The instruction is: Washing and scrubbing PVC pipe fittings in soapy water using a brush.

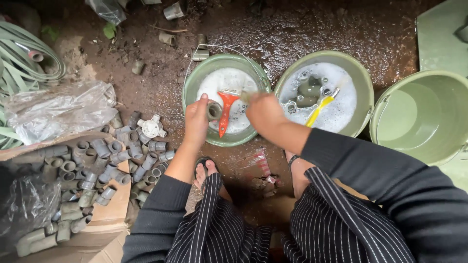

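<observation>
Over the centre soapy bucket (191, 92): left hand (196, 122) fingers grip a grey pipe fitting (213, 110); right hand (263, 113) closed on a blurred brush. Lower-left fitting pile (92, 165) looks unwashed; several soak in the second bucket (363, 83).

A heap of grey plastic pipe fittings (97, 165) spills off a flattened brown cardboard sheet (109, 209) beside crumpled clear plastic sheeting (58, 109). Coiled pale green hose (24, 53) lies far left; an empty green plastic bucket (424, 114) stands right.

grey pipe fitting (213, 110) | short, open end up | held over foamy green bucket (191, 80)
</observation>
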